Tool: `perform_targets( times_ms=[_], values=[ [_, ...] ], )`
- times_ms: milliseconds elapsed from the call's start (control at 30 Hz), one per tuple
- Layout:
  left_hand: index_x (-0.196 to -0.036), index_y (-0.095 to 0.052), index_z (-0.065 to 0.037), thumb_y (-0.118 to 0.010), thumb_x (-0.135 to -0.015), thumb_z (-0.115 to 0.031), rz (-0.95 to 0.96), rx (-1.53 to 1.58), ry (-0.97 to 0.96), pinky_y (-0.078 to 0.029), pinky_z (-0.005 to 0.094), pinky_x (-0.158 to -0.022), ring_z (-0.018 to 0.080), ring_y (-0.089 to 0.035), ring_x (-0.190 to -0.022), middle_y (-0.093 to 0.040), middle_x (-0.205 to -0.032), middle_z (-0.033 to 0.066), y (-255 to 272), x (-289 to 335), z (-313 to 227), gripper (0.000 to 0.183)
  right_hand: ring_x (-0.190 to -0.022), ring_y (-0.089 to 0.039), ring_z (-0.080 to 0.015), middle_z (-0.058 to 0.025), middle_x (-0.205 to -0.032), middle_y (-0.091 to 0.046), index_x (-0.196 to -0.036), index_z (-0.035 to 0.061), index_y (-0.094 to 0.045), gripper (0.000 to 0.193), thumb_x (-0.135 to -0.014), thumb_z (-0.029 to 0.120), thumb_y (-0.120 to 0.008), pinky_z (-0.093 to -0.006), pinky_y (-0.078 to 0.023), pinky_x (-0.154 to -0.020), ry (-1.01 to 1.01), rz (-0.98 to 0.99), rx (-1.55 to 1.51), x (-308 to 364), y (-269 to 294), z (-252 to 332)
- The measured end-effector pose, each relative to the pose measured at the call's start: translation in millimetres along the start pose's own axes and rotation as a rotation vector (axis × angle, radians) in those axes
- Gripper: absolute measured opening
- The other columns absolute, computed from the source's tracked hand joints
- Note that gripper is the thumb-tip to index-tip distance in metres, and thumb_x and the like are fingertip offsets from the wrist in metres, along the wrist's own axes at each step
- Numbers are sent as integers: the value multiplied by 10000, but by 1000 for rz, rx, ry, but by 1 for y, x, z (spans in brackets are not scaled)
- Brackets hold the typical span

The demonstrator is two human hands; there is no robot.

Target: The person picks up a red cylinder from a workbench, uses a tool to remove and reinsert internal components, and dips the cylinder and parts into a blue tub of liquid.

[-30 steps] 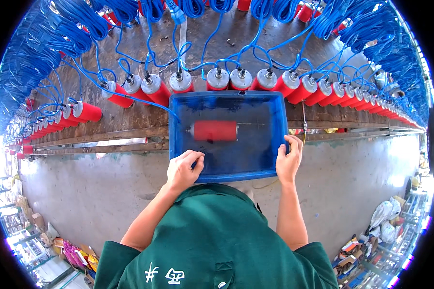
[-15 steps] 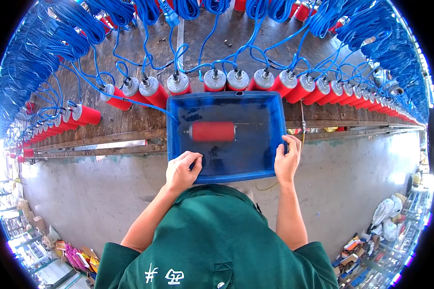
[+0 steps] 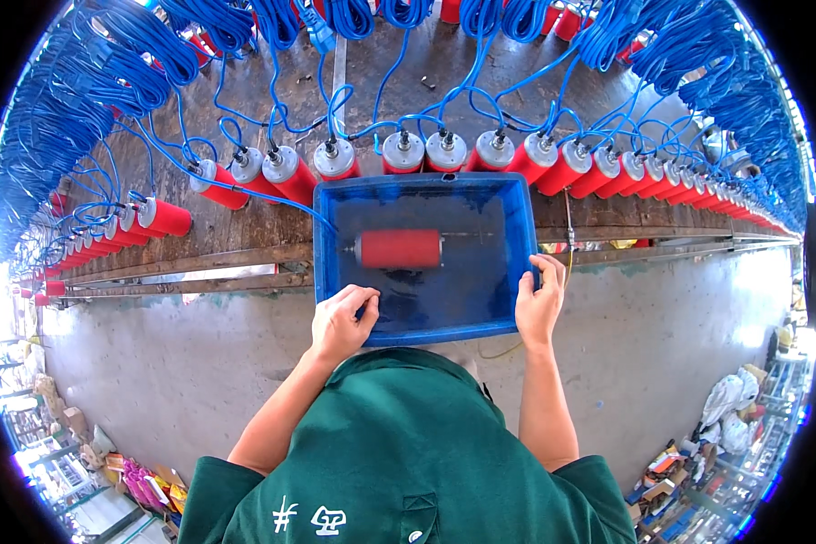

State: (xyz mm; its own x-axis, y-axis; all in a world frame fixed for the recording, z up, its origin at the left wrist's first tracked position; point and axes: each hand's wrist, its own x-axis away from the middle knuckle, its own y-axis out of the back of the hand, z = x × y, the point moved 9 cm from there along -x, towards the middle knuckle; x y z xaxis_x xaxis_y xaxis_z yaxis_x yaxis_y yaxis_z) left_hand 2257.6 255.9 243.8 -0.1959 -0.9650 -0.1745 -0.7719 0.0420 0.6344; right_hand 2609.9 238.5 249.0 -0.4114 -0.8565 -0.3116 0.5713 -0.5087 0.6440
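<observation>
A blue plastic tub (image 3: 426,331) with dark water in it stands in front of me against the bench edge. Under the water lies a red cylinder with metal ends (image 3: 399,247), on its side, looking like a motor or pump. A blue cable (image 3: 281,197) passes over the tub's left wall toward it. My left hand (image 3: 340,319) rests at the tub's near left corner with its fingers curled; what they close on, if anything, is hidden. Over the right wall, my right hand (image 3: 540,299) grips the rim, thumb inside and fingers outside.
Behind the tub, a row of similar red cylinders (image 3: 403,152) stands along the wooden bench (image 3: 399,82), with blue cables running to coiled bundles (image 3: 408,11). A thin yellow hose (image 3: 568,263) hangs right of the tub. Boxes and bags (image 3: 725,399) lie on the floor at right.
</observation>
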Motion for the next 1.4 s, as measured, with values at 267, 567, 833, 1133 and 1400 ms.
perform_targets(
  times_ms=[267, 567, 833, 1133, 1400],
  values=[
    [-969, -764, -44, -710, -929, -99, 11, -4, 10, -578, 357, -653, 291, -722, -724, -746, -903, 100, -2, 1, 0, 88, -1183, -613, -354, -156, -1242, -633, -1149, 20, -659, 283, -877, -58, -653, -420, -493, -1045, 2, 14, 12, 1, 0, -3],
    [-1007, -756, -29, -707, -925, -100, 68, 10, 4, -588, 379, -712, 314, -728, -791, -744, -934, 126, -5, -11, -10, 120, -1193, -605, -355, -153, -1252, -632, -1156, 21, -664, 282, -885, -55, -653, -419, -487, -1049, -5, 14, -6, 0, 2, 0],
    [-1177, -724, -13, -697, -938, -170, 254, -154, -188, -561, 432, -968, 352, -695, -1108, -735, -1182, 167, -35, -29, -25, 287, -1202, -604, -355, -143, -1264, -633, -1151, 21, -671, 264, -893, -35, -660, -419, -485, -1058, -24, 16, -19, 0, 1, -3],
    [-1319, -658, 5, -680, -952, -232, 354, -276, -271, -448, 450, -1162, 360, -593, -1333, -643, -1414, 198, -69, -39, -39, 438, -1198, -603, -350, -151, -1254, -632, -1142, 9, -675, 260, -889, -41, -647, -415, -479, -1064, -4, 19, -23, 1, -2, -6],
    [-1344, -636, 15, -668, -957, -226, 346, -282, -266, -403, 476, -1205, 370, -548, -1392, -605, -1465, 206, -73, -47, -44, 457, -1201, -603, -338, -143, -1265, -622, -1145, 3, -677, 253, -900, -44, -636, -409, -488, -1055, -24, 39, 25, 1, -3, -6]
  ],
)
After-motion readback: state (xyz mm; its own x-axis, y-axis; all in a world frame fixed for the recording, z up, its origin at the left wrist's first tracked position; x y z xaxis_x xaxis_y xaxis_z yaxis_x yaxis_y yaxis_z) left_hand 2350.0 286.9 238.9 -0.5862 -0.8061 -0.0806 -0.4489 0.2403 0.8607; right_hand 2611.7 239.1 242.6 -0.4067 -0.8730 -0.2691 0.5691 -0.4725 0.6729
